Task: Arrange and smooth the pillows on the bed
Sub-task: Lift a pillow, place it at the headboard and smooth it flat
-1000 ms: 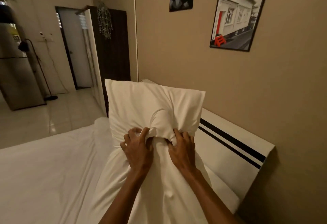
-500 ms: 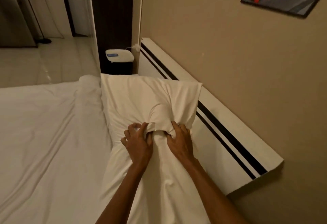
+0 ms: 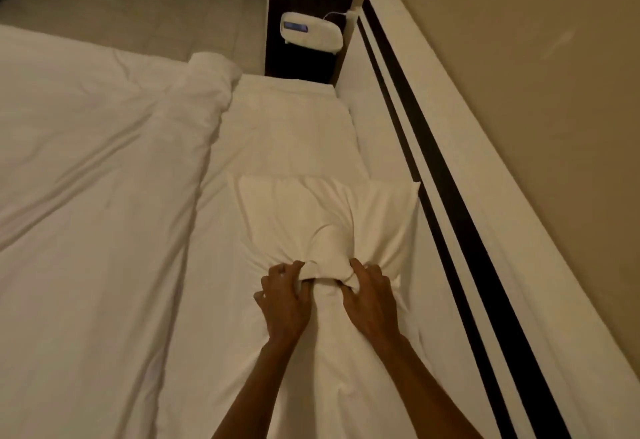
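A white pillow (image 3: 325,216) lies low over the head end of the bed, close to the headboard. My left hand (image 3: 282,300) and my right hand (image 3: 370,300) both clutch a bunched fold of its cover at the near middle, pinching the fabric between them. The cover's loose end trails down toward me between my forearms. A second white pillow (image 3: 291,126) lies flat on the mattress just beyond it.
A white headboard (image 3: 450,175) with two black stripes runs along the beige wall on the right. A folded white duvet (image 3: 97,161) covers the left of the bed. A white device (image 3: 310,32) sits on a dark nightstand past the bed. Tiled floor lies beyond.
The pillow has come down from upright in front of me to low over the bed. The view has tilted downward. Both hands keep the same grip.
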Demonstrator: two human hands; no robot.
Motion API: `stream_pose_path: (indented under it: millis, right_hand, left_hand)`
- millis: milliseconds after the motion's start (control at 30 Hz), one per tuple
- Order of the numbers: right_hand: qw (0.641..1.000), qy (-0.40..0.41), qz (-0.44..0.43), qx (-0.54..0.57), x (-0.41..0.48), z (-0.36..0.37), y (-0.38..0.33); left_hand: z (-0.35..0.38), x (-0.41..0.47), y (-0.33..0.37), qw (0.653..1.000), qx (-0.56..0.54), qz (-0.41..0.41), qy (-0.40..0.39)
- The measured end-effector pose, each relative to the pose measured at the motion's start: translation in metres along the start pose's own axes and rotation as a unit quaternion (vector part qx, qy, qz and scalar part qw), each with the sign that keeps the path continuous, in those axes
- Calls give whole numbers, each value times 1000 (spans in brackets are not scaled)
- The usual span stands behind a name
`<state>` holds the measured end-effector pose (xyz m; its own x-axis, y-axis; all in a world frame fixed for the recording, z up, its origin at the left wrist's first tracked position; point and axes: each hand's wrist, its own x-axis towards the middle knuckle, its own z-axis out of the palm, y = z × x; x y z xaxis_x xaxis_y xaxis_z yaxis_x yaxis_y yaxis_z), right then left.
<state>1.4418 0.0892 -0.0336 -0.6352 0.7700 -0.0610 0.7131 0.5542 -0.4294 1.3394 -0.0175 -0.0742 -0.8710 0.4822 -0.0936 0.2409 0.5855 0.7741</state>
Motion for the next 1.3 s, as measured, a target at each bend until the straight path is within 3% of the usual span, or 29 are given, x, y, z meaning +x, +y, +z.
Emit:
stream_pose_path:
  millis: [167,300,400,600,733,867,933,1033,1167,1233,1300]
  right_hand:
    - [997,18,12,-79,53,118,90]
    - [981,121,2,-150,51,196,132]
    - [977,156,3,-146,54,206,138]
    - [988,147,-4,-49,54,172,121]
    - [975,176,-130,-48,79,158,89]
    - [973,50,-179,-138,93,173,108]
    - [970,41,-167,-171,89,172,136]
    - [978,49,-122,-165,85,159,147]
    - [991,67,-28,-112,64,150,149]
    - [991,56,-20,-124,51,155,152]
    - [991,36,-13,-132,50,159,149]
  left_hand:
    - [122,25,-90,992,96,-62,-44]
    - [174,9,-140,980,175,26,88]
    - [179,14,-142,977,173,31,122]
    - [148,15,-121,989,118,24,87]
    - [131,42,-84,987,30,57,144]
    - [147,57,-109,993,88,84,-2]
    - [148,58,-130,990,100,87,-43]
    - [129,71,-135,995,76,27,-66]
    - [100,49,-166,982,23,-187,-3]
    - [100,22,-173,981,19,-188,-42]
    - [105,18,-170,987,-5,-159,-25]
